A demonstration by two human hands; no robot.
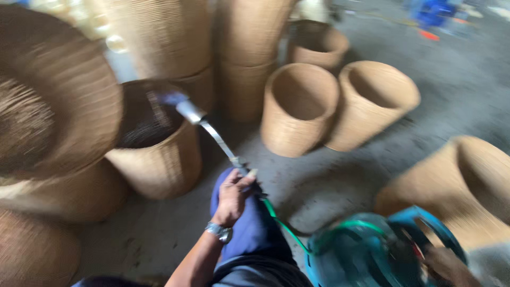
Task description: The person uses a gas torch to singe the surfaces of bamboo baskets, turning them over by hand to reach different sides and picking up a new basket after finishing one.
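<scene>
One metal torch wand (212,133), slim and silvery, sits gripped in our left hand (232,196); its nozzle reaches up ahead into a woven wicker basket (159,154). A green hose (284,226) trails behind the hand. Our right hand (449,266), blurred, rests on a teal coil (366,250); we cannot tell its grip.

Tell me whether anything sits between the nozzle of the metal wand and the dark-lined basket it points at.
Nothing visible does. The left hand grips the metal wand, whose nozzle reaches over the rim of the dark-lined basket. The frame is motion-blurred, so small obstructions cannot be ruled out.
</scene>
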